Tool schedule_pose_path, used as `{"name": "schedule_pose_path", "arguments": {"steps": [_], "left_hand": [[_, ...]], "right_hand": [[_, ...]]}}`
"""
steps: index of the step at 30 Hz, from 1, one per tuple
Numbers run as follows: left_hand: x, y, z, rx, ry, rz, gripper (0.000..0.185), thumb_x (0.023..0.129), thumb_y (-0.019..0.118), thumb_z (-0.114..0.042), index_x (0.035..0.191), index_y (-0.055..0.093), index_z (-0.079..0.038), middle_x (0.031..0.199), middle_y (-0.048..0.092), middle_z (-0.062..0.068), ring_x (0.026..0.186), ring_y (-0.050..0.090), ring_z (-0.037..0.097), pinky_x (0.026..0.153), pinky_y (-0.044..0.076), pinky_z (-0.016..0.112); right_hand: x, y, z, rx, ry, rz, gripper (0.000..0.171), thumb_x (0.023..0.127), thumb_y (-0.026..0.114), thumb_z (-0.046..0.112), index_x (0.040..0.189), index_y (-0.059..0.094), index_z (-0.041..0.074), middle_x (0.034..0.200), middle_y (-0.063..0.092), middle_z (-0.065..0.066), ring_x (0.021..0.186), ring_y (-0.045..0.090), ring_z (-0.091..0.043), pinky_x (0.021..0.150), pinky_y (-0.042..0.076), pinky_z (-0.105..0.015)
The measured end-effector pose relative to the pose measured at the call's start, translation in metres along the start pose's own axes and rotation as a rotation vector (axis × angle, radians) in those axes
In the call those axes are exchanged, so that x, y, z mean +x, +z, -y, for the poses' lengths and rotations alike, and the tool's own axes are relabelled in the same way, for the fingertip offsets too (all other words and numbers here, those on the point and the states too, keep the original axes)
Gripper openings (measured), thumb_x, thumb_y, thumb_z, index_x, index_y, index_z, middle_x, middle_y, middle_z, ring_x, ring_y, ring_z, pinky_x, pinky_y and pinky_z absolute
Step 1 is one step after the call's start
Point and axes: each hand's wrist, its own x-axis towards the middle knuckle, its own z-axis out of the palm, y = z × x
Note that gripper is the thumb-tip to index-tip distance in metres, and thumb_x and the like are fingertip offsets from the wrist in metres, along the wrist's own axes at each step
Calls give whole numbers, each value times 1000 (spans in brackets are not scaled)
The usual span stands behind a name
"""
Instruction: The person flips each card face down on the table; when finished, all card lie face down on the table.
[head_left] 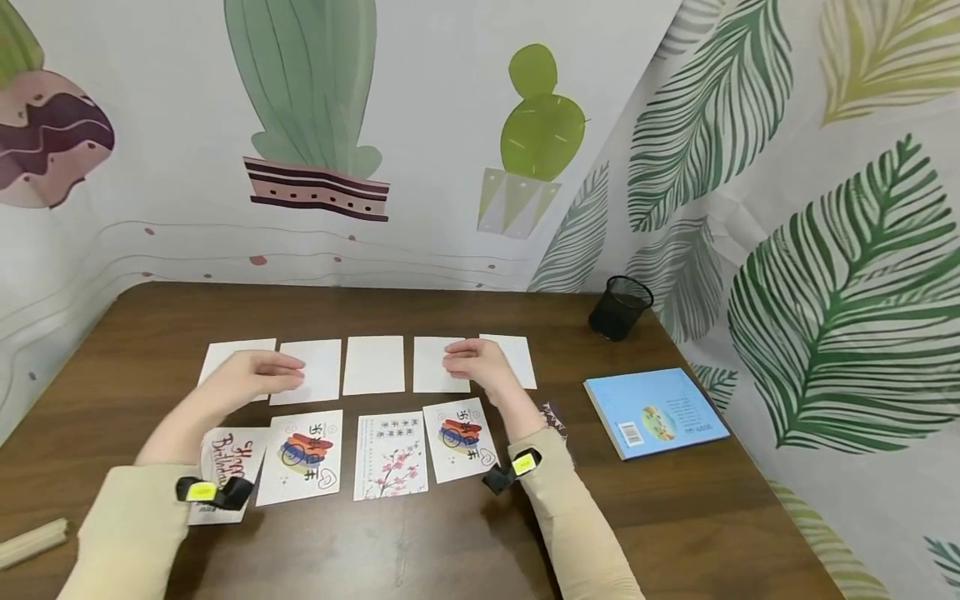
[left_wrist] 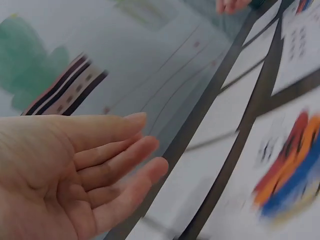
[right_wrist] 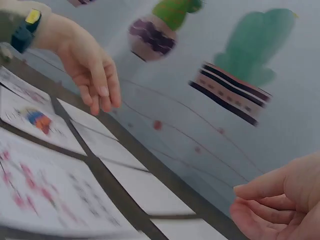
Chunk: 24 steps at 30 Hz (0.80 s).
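My left hand (head_left: 243, 379) hovers over the left part of a row of blank white cards (head_left: 375, 365), its fingers loosely bent with nothing between them. Toward the row's right end, my right hand (head_left: 483, 365) hangs over another white card (head_left: 429, 367); thumb and fingertips lie close together and hold nothing visible. A nearer row has a Happy Birthday card (head_left: 225, 454) partly behind the left wrist, a card with a colourful scribble (head_left: 300, 458), a pink blossom card (head_left: 392, 458) and a second scribble card (head_left: 459, 442). My right sleeve mostly hides a purple-patterned card (head_left: 553, 417).
On the right of the brown table (head_left: 675, 517) lies a light blue book (head_left: 656, 414). Behind it, near the back edge, stands a black mesh pen cup (head_left: 618, 310). A pale stick-like piece (head_left: 33, 543) lies at the left edge. Patterned cloth hangs behind the table.
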Motion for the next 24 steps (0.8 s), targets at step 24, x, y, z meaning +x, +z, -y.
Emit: {"name": "schedule_pose_path", "arguments": {"steps": [24], "left_hand": [[-55, -42, 62, 283, -38, 92, 49, 67, 88, -34, 105, 75, -5, 100, 73, 6, 85, 55, 9, 69, 46, 22]], "right_hand": [[-25, 179, 32, 100, 84, 316, 22, 84, 72, 1, 105, 71, -4, 94, 75, -14, 80, 72, -16, 77, 60, -28]]}}
